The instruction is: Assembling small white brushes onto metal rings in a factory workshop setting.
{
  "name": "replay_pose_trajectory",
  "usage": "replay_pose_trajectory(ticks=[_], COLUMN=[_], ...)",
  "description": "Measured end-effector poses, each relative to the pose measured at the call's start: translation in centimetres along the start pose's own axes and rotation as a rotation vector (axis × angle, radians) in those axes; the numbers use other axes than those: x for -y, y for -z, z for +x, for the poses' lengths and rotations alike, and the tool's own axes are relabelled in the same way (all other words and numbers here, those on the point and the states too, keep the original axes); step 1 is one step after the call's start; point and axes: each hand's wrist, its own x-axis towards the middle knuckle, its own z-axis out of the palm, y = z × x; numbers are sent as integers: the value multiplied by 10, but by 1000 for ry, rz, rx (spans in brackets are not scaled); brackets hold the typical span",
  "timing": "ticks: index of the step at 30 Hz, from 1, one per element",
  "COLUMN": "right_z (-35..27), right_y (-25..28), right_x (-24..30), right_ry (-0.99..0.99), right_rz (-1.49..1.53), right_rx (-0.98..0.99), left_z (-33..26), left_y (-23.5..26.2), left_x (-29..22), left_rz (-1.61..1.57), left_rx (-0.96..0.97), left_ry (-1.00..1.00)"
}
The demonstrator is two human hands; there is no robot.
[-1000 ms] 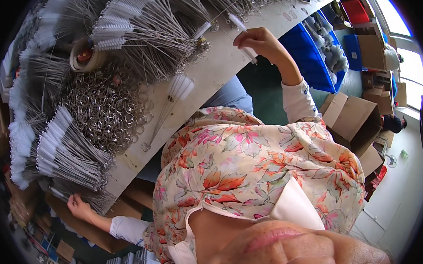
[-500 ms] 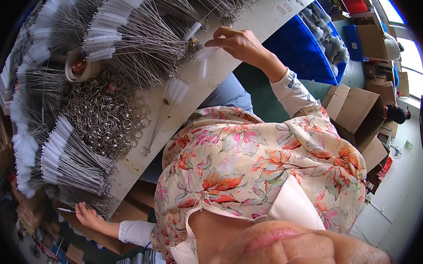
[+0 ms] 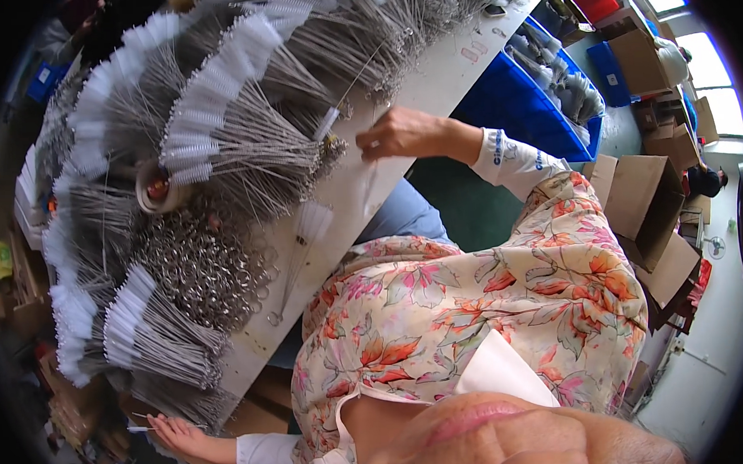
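Note:
At the table's left end, my left hand (image 3: 180, 438) is closed on a thin brush (image 3: 140, 428) with white bristles and a wire handle. Beside it lies a fanned bundle of similar brushes (image 3: 167, 330). My right hand (image 3: 405, 135) hovers at the table's near edge with its fingers pinched together; what they hold, if anything, I cannot make out. Close to its fingertips is a large heap of wire-handled brushes (image 3: 260, 137). Between the hands are a pile of metal rings (image 3: 199, 260) and a few brushes joined on a ring (image 3: 294, 260).
The pale table (image 3: 264, 340) runs diagonally. A tape roll (image 3: 156, 188) with something red inside stands among the brushes. Right of the table, a blue bin (image 3: 498, 94) holds clear plastic bags. Open cardboard boxes (image 3: 645, 203) stand on the far right.
The whole view has shifted, so the table's contents appear lower and further right. My right hand's fingers have curled in more. My left hand still holds the brush.

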Motion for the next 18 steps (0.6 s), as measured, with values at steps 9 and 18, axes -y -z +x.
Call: replay_pose_trajectory(ticks=[9, 18], right_z=[-65, -93], right_y=[106, 139], right_x=[-82, -198], right_ry=[-808, -1160], right_rz=[716, 479], right_rx=[-1084, -1107], left_z=[-16, -56], left_y=[-39, -45], left_x=[-22, -30], left_rz=[-357, -152], left_rx=[-162, -36], left_ry=[-7, -59])
